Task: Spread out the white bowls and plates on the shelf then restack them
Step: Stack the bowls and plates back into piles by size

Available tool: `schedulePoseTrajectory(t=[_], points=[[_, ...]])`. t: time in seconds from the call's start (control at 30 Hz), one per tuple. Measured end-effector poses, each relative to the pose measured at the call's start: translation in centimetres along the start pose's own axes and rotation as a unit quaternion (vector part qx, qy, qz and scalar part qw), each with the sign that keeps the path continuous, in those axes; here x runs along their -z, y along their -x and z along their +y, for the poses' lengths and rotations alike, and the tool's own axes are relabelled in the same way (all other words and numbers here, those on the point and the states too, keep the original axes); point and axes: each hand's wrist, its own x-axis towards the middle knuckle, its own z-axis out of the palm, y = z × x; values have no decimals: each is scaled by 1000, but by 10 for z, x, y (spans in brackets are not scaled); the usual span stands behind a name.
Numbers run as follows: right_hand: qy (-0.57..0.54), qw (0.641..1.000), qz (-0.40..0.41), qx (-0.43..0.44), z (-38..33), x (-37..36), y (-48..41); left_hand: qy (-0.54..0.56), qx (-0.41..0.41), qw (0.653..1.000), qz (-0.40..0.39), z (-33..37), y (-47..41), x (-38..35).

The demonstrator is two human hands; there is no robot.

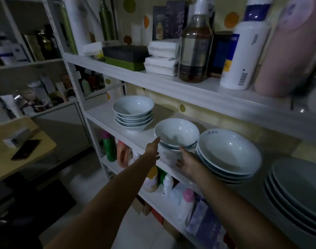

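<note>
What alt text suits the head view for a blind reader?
The left hand and right hand reach to a short stack of white bowls on the shelf, fingertips touching it. A taller bowl stack stands left of it; wider bowls and plates right.

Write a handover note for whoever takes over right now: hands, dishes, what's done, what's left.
Left hand: open, fingertip on the rim of the middle bowls.
Right hand: open, fingers touching that stack's front. Neither grips.
On the shelf: small bowls left, wide bowls and plates right.
All four piles are stacked; nothing lies spread out.
Left: spread, then restack, unless spreading is already over; can't tell.
</note>
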Motion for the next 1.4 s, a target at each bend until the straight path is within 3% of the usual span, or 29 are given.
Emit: schedulePoseTrajectory(t=[0.17,0.27,0.4,0.7,0.9,1.17,1.4], points=[[-76,992,100,-4,-6,-19,-29,-27,17,999,-32,24,-48,10],[-118,984,124,41,-1,-30,-42,-51,46,994,-85,36,-76,12],[-199,965,132,106,2,-35,-54,-67,65,985,-145,47,-98,14],[-221,965,101,96,9,-37,-43,-93,87,971,-200,52,-112,32],[-187,975,93,76,17,-36,-22,-98,113,973,-174,45,-99,49],[-148,987,44,48,43,-28,27,-53,73,989,-114,16,-55,77],[-129,989,26,66,96,12,116,-80,51,992,-78,-33,39,85]])
